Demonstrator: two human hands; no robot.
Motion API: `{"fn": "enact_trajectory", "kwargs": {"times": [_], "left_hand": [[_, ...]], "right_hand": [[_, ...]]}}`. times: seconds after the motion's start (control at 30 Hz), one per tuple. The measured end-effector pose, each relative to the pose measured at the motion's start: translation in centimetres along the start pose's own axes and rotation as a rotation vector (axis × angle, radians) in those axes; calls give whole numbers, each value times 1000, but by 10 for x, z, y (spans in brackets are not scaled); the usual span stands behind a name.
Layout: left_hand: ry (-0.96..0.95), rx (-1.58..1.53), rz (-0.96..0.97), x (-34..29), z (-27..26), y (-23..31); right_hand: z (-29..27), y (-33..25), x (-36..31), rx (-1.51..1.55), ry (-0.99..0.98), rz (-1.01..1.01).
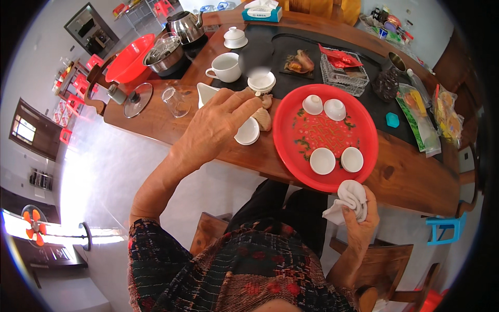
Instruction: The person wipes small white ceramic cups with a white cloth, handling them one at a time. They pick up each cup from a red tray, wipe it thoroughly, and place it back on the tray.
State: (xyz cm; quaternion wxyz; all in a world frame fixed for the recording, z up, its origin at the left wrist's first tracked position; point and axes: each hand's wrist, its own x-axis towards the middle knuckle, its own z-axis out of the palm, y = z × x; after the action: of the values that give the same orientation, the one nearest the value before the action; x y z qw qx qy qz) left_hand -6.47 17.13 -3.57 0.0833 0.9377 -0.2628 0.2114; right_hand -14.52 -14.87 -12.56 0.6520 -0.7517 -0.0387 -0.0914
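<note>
Red basin (130,58): far left end of the wooden table (405,171), tilted against a steel bowl (165,58).

Kettle (186,26): steel, behind the bowl.

Glass lid (138,100): lying flat near the table's left edge.

Glass cup (176,102): clear, on its side just right of the lid.

White pitcher (207,93): partly hidden by the left hand.

White mug (225,67): upright, behind the pitcher.

Left hand (215,127): reached over the table edge, fingers spread and bent down onto a small white cup (248,131); the hand covers much of the cup, so whether it is actually gripped cannot be told. A brown shell-like piece (263,118) sits touching the cup's right side.

Lidded white bowl (261,81): just beyond the fingertips.

Red tray (291,151): round, right of the left hand, near the front edge. Four small white cups on it, two at the back (313,104) (335,109), two at the front (323,160) (352,159).

Right hand (358,218): below the table edge, near the tray's front rim, closed around a bunched white cloth (349,200).

Glass dish (343,73): behind the tray, holding red packets.

Dark jar (387,80): right of the dish.

Snack bags (434,117): far right end.

Blue stool (444,229): on the floor, right.
</note>
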Motion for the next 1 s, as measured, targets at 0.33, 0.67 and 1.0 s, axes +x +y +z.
{"fn": "enact_trajectory", "kwargs": {"times": [0.33,0.67,1.0], "left_hand": [[190,-1069,-404,-6,34,15],[348,-2161,-331,5,96,95],[497,-1894,-321,-2,100,95]], "right_hand": [[18,-22,24,142,83,-96],[87,-32,70,-156,103,-707],[77,-32,70,-121,-36,-565]]}}
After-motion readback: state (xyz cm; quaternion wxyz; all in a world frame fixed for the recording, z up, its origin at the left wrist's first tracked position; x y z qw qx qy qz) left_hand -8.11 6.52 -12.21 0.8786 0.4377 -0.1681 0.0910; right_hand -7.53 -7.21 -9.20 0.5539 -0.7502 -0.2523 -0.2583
